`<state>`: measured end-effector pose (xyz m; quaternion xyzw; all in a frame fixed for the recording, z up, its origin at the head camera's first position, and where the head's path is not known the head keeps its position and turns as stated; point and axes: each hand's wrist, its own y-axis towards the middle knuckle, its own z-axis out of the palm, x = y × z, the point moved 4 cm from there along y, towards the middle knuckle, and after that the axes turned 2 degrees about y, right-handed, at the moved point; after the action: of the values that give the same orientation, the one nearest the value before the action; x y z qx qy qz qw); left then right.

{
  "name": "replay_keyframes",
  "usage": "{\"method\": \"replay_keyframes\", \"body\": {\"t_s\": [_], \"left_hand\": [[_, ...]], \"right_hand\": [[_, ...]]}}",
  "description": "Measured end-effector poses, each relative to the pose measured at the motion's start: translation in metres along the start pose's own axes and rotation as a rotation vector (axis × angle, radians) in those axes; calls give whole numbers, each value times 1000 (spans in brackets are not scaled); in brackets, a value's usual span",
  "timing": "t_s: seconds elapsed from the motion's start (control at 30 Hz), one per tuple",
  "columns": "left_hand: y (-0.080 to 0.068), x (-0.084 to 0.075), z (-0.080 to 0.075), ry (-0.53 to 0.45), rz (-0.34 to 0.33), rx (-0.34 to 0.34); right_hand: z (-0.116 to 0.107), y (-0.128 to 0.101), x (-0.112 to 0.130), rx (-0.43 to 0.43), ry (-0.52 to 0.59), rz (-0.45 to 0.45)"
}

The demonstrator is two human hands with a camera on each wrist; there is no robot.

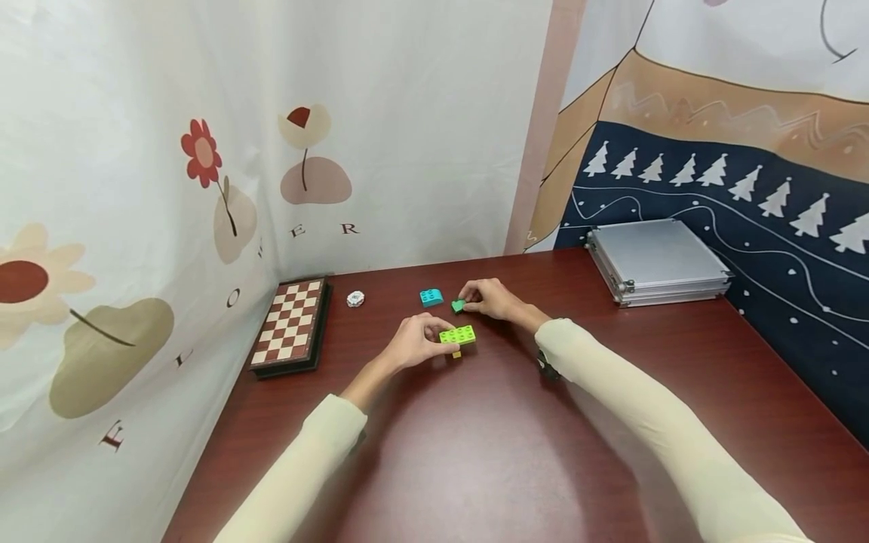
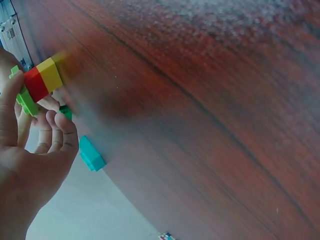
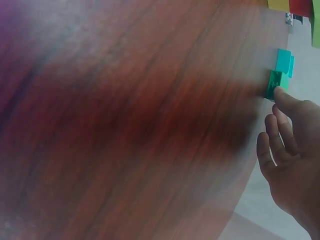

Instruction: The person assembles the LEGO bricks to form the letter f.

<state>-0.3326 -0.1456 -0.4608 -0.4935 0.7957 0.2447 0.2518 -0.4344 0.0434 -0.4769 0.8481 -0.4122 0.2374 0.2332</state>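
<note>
Between thumb and fingers, my left hand [image 1: 416,341] grips a lime-green toy building brick [image 1: 459,335] with studs on top. Joined to its underside are a red brick [image 2: 36,84] and then a yellow brick [image 2: 50,75], as the left wrist view shows. Farther back and to the right, my right hand [image 1: 494,299] pinches a small darker green brick [image 3: 276,84], whose hollow underside shows in the right wrist view. Just left of that brick lies a turquoise brick [image 1: 431,297] on the table, touched by neither hand. The two held pieces are apart.
A checkered game board box [image 1: 288,323] lies at the table's left edge, with a small white patterned round object [image 1: 356,299] to its right. Flat silver cases [image 1: 658,256] are stacked at the back right. Printed curtains [image 1: 421,136] border the dark red table [image 1: 462,452].
</note>
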Motion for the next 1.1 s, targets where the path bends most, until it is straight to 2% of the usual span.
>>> {"method": "replay_keyframes", "body": {"t_s": [0.27,0.5,0.8,1.1], "left_hand": [[-1,4,2,-60,-35,20],[-2,5,4,-84,-33,25],[-3,5,5,-97,-41,27],[-6,7,6,-116,-46,16]], "right_hand": [[0,-3,2,-1,-33,-11],[-1,-9,3,-11,-3,-44],[0,-13,4,17,9,-125],[-3,-15,6,-6,-10,-141]]}}
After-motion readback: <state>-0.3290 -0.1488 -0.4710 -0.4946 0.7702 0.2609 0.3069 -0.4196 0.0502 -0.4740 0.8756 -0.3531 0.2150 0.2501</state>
